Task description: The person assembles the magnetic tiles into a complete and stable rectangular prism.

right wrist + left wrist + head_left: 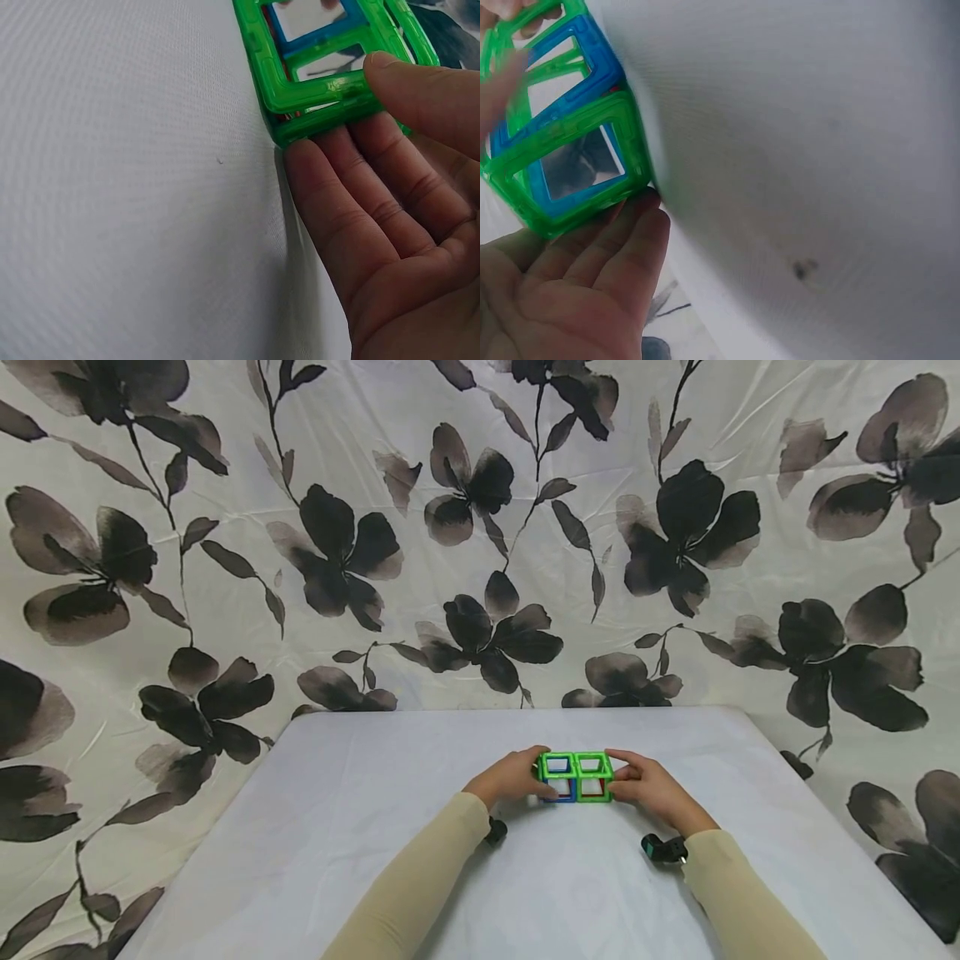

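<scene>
A block of magnetic tiles (577,777), two cubes side by side, stands on the white table. Its open square frames are green and blue, with some red inside the right cube. My left hand (512,777) holds the left end; in the left wrist view its fingers lie along the side of the tiles (639,154), and the blurred thumb is in front. At the opposite end, my right hand (656,789) grips the block. The right wrist view shows that thumb pressed on a green tile (274,75), with the fingers against the end face.
White cloth covers the table (360,827), whose far edge lies behind the block. Beyond it hangs a floral curtain (420,677). Each wrist wears a small black camera, seen under the left wrist and beside the right wrist (663,849).
</scene>
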{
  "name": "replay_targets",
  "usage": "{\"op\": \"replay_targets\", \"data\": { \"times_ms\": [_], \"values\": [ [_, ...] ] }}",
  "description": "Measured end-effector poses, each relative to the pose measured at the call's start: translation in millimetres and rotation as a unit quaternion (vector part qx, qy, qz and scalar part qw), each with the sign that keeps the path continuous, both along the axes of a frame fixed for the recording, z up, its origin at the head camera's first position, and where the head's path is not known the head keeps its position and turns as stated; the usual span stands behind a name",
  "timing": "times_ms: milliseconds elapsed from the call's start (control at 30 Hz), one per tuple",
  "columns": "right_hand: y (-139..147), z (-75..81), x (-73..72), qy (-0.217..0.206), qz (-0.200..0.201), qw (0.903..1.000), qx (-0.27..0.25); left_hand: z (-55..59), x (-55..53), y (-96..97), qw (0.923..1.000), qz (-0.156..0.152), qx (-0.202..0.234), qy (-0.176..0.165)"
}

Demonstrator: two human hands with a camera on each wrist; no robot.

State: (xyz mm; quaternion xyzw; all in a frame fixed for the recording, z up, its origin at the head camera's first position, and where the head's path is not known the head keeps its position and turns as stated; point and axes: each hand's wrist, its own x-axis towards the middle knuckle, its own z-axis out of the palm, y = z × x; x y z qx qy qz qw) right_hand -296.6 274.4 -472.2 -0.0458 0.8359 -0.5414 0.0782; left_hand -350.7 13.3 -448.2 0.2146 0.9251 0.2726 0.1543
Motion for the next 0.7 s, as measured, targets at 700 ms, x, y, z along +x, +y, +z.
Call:
{"op": "replay_targets", "data": {
  "times_ms": [700],
  "values": [
    [-6.6,-1.6,-1.1,-0.002,-0.03,0.9987,0.042,-2.4,-1.3,-2.6,0.9999,-0.007,0.01,0.012]
  ]
}}
